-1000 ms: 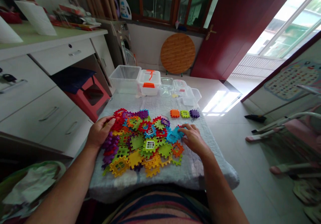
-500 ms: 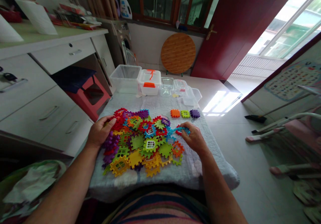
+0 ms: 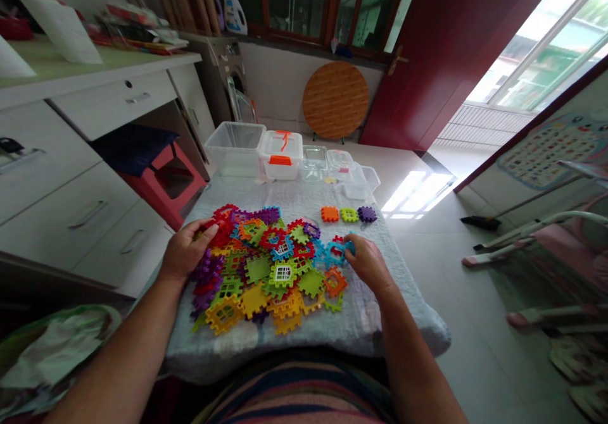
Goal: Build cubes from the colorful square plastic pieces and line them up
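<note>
A pile of notched plastic building tiles [image 3: 259, 269] in many colours lies on the cloth-covered table, some with window-like openings. At the pile's left edge my left hand [image 3: 187, 250] is closed, thumb on top, around red building tiles [image 3: 221, 229]; the rest of its fingers are partly hidden. On the right side, my right hand [image 3: 367, 259] pinches a blue building tile [image 3: 336, 253] by its right end. This tile is a frame with an open middle, and a bit of red shows behind it. Orange [image 3: 329, 214], green [image 3: 349, 214] and purple [image 3: 367, 214] tiles lie in a row beyond that hand.
At the table's far end stand an uncovered clear bin [image 3: 236, 149], a lidded box with orange clips [image 3: 281, 155] and smaller clear containers [image 3: 315, 161]. Left of the table are a red stool [image 3: 178, 187] and white drawers [image 3: 90, 215]. A pink chair frame [image 3: 560, 240] stands right.
My right hand has shifted slightly and turned the blue tile, so its open frame now faces me more. My left hand keeps its grip at the red tiles. The view has moved slightly.
</note>
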Available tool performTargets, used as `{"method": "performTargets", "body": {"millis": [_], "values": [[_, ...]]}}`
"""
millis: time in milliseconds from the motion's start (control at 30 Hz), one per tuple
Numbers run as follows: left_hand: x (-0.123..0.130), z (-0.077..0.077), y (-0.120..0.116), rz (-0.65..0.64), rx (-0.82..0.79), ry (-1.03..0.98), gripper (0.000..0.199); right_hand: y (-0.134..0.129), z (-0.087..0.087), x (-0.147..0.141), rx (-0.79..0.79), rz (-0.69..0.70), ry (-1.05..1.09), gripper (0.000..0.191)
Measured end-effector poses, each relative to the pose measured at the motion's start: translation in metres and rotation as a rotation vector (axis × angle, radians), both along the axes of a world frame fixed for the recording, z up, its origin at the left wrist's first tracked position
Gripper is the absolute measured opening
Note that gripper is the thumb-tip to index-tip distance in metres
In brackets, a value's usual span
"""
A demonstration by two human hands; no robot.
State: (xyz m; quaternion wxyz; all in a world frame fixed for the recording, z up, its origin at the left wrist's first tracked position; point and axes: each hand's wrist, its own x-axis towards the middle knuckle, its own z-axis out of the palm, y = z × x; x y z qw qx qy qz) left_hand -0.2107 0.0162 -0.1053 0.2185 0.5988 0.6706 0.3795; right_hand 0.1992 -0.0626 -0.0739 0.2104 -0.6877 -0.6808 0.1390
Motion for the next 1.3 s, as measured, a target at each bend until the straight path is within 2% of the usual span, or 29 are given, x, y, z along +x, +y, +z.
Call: {"method": "performTargets", "body": {"millis": [67,133,233,400,467,533,667,900,1300], "values": [[0.001,0.001,0.0,0.007,-0.004,-0.001,0.052,-0.002,0.001,0.005,0.01,-0.01,0.038,0.034],[0.001,0.002,-0.001,0.012,-0.005,0.007,0.052,-0.003,0.005,0.014,0.041,-0.076,0.113,0.04],[0.002,0.003,-0.001,0.012,0.001,0.022,0.05,0.001,0.009,0.032,0.09,-0.191,0.247,0.037],[0.001,0.001,0.0,0.009,0.022,0.027,0.047,0.018,-0.004,0.042,0.09,-0.259,0.506,0.036],[0.0,0.0,0.0,0.007,0.018,0.034,0.048,0.023,-0.014,0.041,0.114,-0.277,0.452,0.035],[0.0,0.0,0.0,0.004,0.018,0.042,0.048,0.026,-0.021,0.04,0.145,-0.278,0.307,0.031],[0.0,0.0,0.0,0.003,0.021,0.053,0.048,0.023,-0.029,0.044,0.154,-0.253,0.063,0.029],[-0.002,-0.001,0.001,-0.002,0.022,0.075,0.047,0.015,-0.028,0.05,0.032,-0.033,-0.022,0.055],[-0.001,0.0,0.001,-0.006,0.025,0.031,0.045,0.023,-0.026,0.051,-0.024,-0.05,0.019,0.057]]}}
